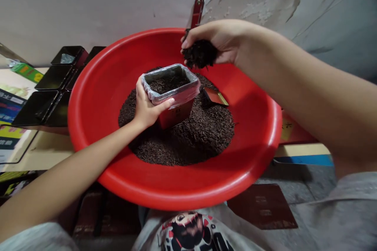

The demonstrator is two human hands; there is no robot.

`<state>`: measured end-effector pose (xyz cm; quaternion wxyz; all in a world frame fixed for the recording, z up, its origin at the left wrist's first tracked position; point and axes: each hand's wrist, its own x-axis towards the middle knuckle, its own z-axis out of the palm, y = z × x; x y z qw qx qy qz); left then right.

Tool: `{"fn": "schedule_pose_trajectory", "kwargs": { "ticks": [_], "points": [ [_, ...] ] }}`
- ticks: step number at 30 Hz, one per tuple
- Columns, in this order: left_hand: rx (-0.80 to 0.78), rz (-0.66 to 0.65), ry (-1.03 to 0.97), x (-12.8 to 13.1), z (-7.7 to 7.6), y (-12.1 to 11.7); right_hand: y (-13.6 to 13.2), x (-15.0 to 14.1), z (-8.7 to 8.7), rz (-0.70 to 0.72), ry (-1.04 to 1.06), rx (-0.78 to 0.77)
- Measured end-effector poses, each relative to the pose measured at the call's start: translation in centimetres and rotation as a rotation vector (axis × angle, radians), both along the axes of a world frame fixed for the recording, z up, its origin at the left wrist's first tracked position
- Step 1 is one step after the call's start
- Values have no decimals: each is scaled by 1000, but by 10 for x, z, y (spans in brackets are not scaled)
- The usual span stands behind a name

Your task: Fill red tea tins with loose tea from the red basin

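Observation:
My left hand (149, 104) is wrapped around a red box (176, 114), its thumb along the near side. A clear plastic liner (188, 88) is folded over the box's rim, and dark loose tea leaves (171, 82) show inside. The box stands on a heap of the same thin, dark leaves (188, 145) in a wide red basin (97, 86). Above and to the right of the box, my right hand (218, 41) is closed on a clump of tea leaves (200, 53). Below that hand, a metal scoop (216, 97) lies partly in the heap.
A red handle (198, 10) rises over the basin's back rim; whether it belongs to the scoop is hidden. Several black open boxes (38, 106) stand at left beside a green packet (26, 71). Behind is a wall (118, 4) with peeling paint. Dark red flat pieces (262, 206) lie below.

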<state>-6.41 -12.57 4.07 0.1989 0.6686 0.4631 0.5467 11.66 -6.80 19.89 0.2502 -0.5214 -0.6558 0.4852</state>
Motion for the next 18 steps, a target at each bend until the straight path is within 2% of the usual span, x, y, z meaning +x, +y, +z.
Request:
{"fn": "schedule_pose_trajectory", "kwargs": {
  "ticks": [1,3,7,9,12,14,16,18],
  "points": [
    [9,4,2,0,0,0,-1,-8,0,39,108,-56],
    [26,15,4,0,-1,1,-2,-20,-3,90,130,40],
    [50,40,10,1,-3,2,-4,-32,-17,208,-136,401],
    [53,49,14,2,-3,1,-3,-34,-24,300,-291,525],
    [42,54,17,3,-3,0,-3,-31,-26,479,-449,549],
    [36,53,17,3,-3,-2,-5,-26,-20,539,-462,546],
    [36,51,16,3,-3,-3,-5,-18,-9,540,-402,541],
    [37,46,12,3,-3,-4,-2,-6,-1,480,-331,508]
  ]
}}
